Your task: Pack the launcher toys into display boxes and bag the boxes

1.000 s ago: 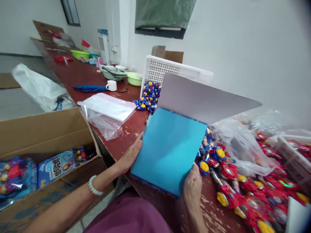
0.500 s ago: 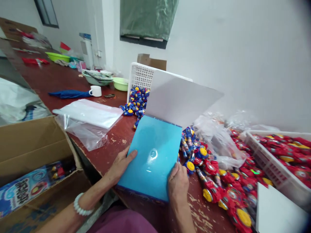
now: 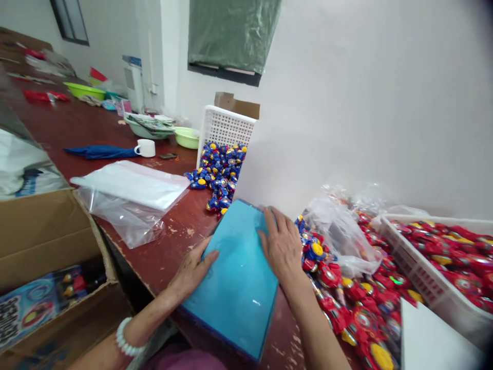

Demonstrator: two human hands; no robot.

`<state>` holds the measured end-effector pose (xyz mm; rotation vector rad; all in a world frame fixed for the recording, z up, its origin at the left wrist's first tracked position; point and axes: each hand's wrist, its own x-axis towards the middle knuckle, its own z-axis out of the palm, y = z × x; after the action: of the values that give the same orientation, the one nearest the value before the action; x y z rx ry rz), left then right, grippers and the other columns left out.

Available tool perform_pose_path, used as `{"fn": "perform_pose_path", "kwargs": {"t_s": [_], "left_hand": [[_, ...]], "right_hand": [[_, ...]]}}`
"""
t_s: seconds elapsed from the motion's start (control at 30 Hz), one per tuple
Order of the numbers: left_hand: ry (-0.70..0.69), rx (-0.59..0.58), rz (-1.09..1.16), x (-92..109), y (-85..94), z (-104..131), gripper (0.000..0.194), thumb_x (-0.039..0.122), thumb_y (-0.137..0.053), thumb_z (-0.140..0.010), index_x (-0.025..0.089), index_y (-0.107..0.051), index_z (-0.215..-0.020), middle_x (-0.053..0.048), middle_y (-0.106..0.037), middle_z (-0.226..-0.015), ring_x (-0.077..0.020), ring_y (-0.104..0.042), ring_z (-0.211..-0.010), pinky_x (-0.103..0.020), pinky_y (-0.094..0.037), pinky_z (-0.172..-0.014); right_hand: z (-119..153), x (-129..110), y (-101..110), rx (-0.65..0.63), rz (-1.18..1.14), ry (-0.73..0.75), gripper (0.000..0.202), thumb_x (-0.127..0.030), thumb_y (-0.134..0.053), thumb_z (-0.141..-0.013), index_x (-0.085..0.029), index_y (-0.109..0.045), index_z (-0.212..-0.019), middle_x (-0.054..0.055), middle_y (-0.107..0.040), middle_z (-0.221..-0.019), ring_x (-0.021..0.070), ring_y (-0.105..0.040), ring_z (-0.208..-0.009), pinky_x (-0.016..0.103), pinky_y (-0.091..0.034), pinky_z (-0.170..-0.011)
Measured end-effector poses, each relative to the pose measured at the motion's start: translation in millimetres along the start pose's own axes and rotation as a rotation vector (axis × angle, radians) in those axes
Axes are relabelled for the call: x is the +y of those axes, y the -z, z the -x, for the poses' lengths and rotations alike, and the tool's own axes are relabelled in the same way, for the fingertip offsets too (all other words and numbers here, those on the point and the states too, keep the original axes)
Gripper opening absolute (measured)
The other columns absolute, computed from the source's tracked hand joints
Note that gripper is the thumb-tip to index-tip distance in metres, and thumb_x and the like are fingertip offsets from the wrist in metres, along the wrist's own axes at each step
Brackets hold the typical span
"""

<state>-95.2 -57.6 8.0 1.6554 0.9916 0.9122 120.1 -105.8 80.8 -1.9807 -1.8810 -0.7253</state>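
Observation:
A box with a glossy light-blue face and dark printed sides lies tilted at the table edge before me. Its white flap stands raised at the far end, nearly blending into the wall. My left hand grips the box's left edge, thumb on the blue face and the other fingers along the side. Across the far right corner of the blue face lies my right hand, its fingers stretched out. Blue-and-yellow toys are heaped behind the box, and red toys lie to its right.
At left, an open carton contains a printed package. Clear plastic bags lie on the red-brown table, near a white mug and blue umbrella. A white crate of red toys stands right, beside white card.
My right hand has moved from the box's near right side up onto the far right corner of its face. The box has turned and its near end has shifted right. The view has shifted slightly.

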Motion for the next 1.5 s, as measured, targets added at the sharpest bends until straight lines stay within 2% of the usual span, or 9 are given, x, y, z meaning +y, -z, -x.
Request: {"fn": "perform_pose_path", "kwargs": {"t_s": [0.17,0.37,0.5,0.67,0.8,0.97,1.13,1.33,1.5], "left_hand": [[0.023,0.016,0.124,-1,-1.6,6,0.054,0.048,-0.052,-0.088,0.021,-0.052,-0.135,-0.005,-0.054,-0.137,-0.0282,-0.052,-0.124,-0.037,-0.038,-0.106],[0.044,-0.004,0.295,-4,1.9,14,0.058,0.048,-0.052,-0.088,0.023,-0.046,-0.14,-0.004,-0.049,-0.143,-0.0276,-0.051,-0.126,-0.035,-0.043,-0.104],[0.071,0.016,0.225,-9,2.2,13,0.059,0.05,-0.052,-0.088,0.023,-0.047,-0.14,-0.004,-0.046,-0.145,-0.0288,-0.046,-0.13,-0.04,-0.035,-0.111],[0.141,0.008,0.358,-14,8.1,17,0.062,0.05,-0.057,-0.085,0.022,-0.047,-0.139,-0.006,-0.051,-0.14,-0.0292,-0.053,-0.122,-0.038,-0.043,-0.104],[0.203,0.017,0.44,-16,12.3,15,0.065,0.051,-0.06,-0.082,0.02,-0.046,-0.138,-0.008,-0.057,-0.134,-0.0296,-0.06,-0.112,-0.037,-0.05,-0.094],[0.178,0.106,-0.035,-14,12.8,4,0.067,0.06,-0.047,-0.083,0.018,-0.051,-0.136,-0.009,-0.058,-0.132,-0.0327,-0.054,-0.12,-0.043,-0.039,-0.106],[0.16,0.065,-0.142,-17,15.6,0,0.07,0.063,-0.042,-0.085,0.021,-0.045,-0.14,-0.007,-0.053,-0.139,-0.0323,-0.048,-0.128,-0.043,-0.035,-0.108],[0.173,0.072,-0.113,-21,16.2,3,0.069,0.064,-0.045,-0.084,0.023,-0.046,-0.139,-0.006,-0.049,-0.142,-0.0326,-0.041,-0.133,-0.043,-0.03,-0.111],[0.146,0.084,-0.056,-20,19.0,4,0.064,0.062,-0.049,-0.083,0.027,-0.048,-0.137,0.0,-0.044,-0.146,-0.029,-0.036,-0.137,-0.039,-0.027,-0.114]], "right_hand": [[-30,24,-18,-0.098,-0.41,-0.029,0.047,-0.042,-0.052,-0.092,-0.015,-0.057,-0.129,0.017,-0.057,-0.12,0.0346,-0.047,-0.109,0.053,-0.035,-0.096],[-37,37,-15,-0.342,-0.769,0.098,0.043,-0.048,-0.038,-0.096,-0.022,-0.073,-0.092,0.003,-0.068,-0.084,0.0198,-0.061,-0.083,0.031,-0.048,-0.078],[-39,36,-21,-0.339,-0.915,-0.047,0.035,-0.047,-0.054,-0.089,-0.019,-0.067,-0.106,0.003,-0.069,-0.09,0.0194,-0.062,-0.084,0.029,-0.048,-0.074],[-39,32,-12,-0.382,-1.125,-0.248,0.035,-0.051,-0.066,-0.077,-0.016,-0.065,-0.079,0.0,-0.063,-0.063,0.013,-0.055,-0.054,0.023,-0.042,-0.05],[-43,34,-17,-0.352,-1.272,-0.357,0.039,-0.053,-0.07,-0.072,-0.018,-0.065,-0.088,0.002,-0.07,-0.076,0.0139,-0.062,-0.06,0.024,-0.047,-0.055],[-47,35,-41,-0.217,-1.302,-0.407,0.04,-0.055,-0.06,-0.076,-0.017,-0.067,-0.089,0.004,-0.071,-0.076,0.0165,-0.066,-0.068,0.028,-0.051,-0.064],[-40,34,-30,-0.178,-1.177,-0.281,0.017,-0.035,-0.077,-0.067,-0.022,-0.073,-0.075,-0.001,-0.07,-0.076,0.0171,-0.064,-0.078,0.028,-0.047,-0.078],[-10,30,-17,-0.049,-1.155,-0.361,0.026,-0.035,-0.065,-0.08,-0.02,-0.069,-0.101,0.005,-0.07,-0.103,0.0205,-0.062,-0.1,0.034,-0.045,-0.092],[-6,25,-33,0.0,-1.247,-0.353,0.039,-0.033,-0.048,-0.088,-0.021,-0.053,-0.125,0.008,-0.065,-0.12,0.0196,-0.063,-0.107,0.033,-0.051,-0.089]]}}
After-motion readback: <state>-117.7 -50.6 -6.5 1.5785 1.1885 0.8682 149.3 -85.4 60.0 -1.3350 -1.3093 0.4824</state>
